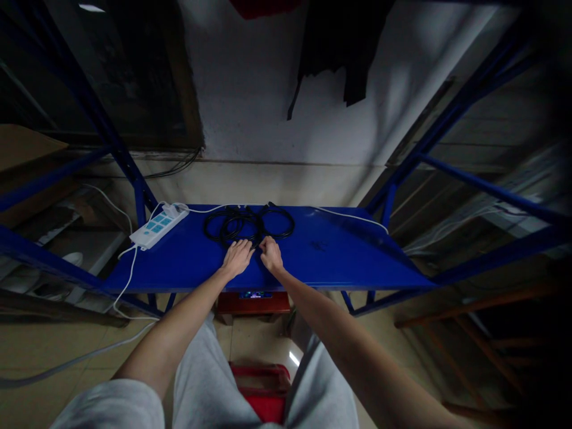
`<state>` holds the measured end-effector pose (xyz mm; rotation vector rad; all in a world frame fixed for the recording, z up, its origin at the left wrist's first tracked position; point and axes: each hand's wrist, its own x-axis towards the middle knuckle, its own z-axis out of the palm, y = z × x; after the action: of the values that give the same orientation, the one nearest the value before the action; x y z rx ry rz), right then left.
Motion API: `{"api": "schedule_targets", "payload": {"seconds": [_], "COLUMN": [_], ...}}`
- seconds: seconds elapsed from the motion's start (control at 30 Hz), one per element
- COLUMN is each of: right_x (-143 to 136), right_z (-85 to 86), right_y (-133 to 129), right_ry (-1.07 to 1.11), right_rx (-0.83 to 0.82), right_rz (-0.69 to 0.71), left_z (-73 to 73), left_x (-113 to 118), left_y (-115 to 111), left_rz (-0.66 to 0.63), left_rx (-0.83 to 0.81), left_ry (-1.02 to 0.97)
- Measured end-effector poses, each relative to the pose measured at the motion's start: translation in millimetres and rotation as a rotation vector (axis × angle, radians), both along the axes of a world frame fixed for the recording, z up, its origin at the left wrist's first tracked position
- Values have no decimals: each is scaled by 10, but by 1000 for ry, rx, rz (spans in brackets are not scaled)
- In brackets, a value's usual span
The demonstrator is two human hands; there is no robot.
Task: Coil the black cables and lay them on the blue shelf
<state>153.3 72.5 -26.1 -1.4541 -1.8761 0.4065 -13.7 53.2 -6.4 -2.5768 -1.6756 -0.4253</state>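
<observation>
- On the shelf point(357, 256), left of its middle and near its far edge: a black cable point(254, 220), lying in loose round loops.
- Black along all of its visible length, smooth, with faint glossy highlights on the curves.
- To the left, several loops overlapping and crossing in a tangle; to the right, one wider, cleaner ring with bare blue shelf showing through.
- Toward the far edge of the shelf, a thicker black end; exact shape too small to tell.
- At the near side of the loops, left hand point(238, 257) palm down, fingers extended and fairly close together, with the tips at the cable; no clear grip to be seen.
- Just right of that, above the shelf, right hand point(271, 255) mostly closed, fingers curled in at the near side of the cable; cannot tell whether pinching it.
- At the left end of the shelf, a white power strip point(156, 229) with blue socket faces, set at a slant, a white plug point(170, 210) at its far end.
- Along the far edge of the shelf, a thin white cord point(357, 218), partly behind the loops.
- Below the shelf, a reddish-brown stool point(254, 305) with a lit screen point(255, 294) on top.
</observation>
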Motion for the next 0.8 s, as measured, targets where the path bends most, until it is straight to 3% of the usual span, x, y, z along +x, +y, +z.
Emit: {"api": "schedule_targets", "payload": {"seconds": [0.53, 0.8], "right_x": [41, 36], "right_z": [28, 43], "right_y": [-29, -8], "right_ry": [-23, -39], "right_rx": [-59, -118], "right_rz": [56, 81], "left_z": [38, -30], "left_x": [35, 54], "left_y": [-32, 13], "left_rz": [16, 62], "left_rx": [-32, -75], "left_ry": [2, 36]}}
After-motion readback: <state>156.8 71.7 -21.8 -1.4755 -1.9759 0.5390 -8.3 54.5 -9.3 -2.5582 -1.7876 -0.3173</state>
